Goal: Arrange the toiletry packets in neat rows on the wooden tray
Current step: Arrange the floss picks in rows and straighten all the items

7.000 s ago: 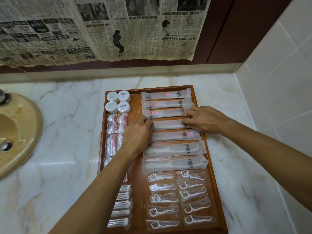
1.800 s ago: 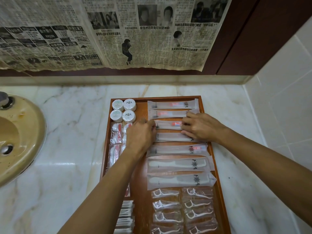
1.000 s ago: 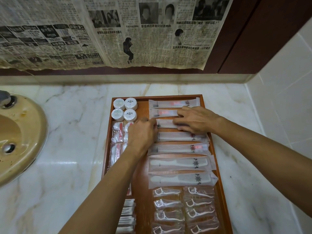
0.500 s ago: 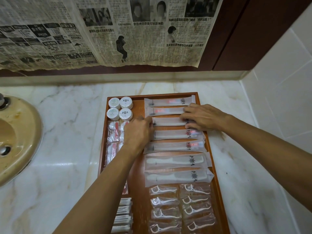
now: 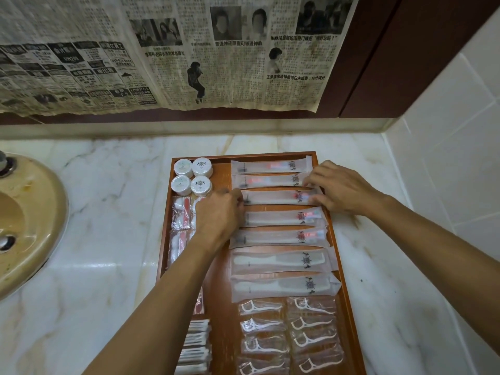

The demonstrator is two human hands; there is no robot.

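Slid both ends outward; left hand [image 5: 220,212] and right hand [image 5: 335,186] pinching third toothbrush packet [image 5: 273,197]. Could nudge neighbouring packets crooked.

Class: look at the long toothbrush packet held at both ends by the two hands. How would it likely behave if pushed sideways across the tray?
The toothbrush packet probably slides easily: its wrapper looks smooth. It likely stays straight, stiffened by the brush inside. Flat, so unlikely to roll. Its loose wrapper ends may crumple under the left hand and right hand.
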